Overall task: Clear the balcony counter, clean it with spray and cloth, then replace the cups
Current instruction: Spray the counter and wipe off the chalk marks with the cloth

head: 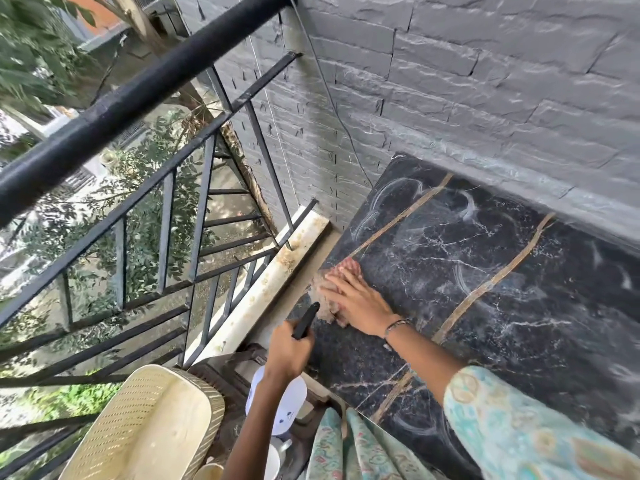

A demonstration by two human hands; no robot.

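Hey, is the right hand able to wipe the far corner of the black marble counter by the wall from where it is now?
Probably yes. The right hand presses the cloth flat at the counter's near-left edge, and nothing stands on the marble between it and that corner; the arm would just need to stretch forward.

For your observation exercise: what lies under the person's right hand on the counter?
A pinkish cloth lies under the right hand, pressed flat on the dark marble counter. Its edges show around the fingers; its middle and the marble beneath are covered.
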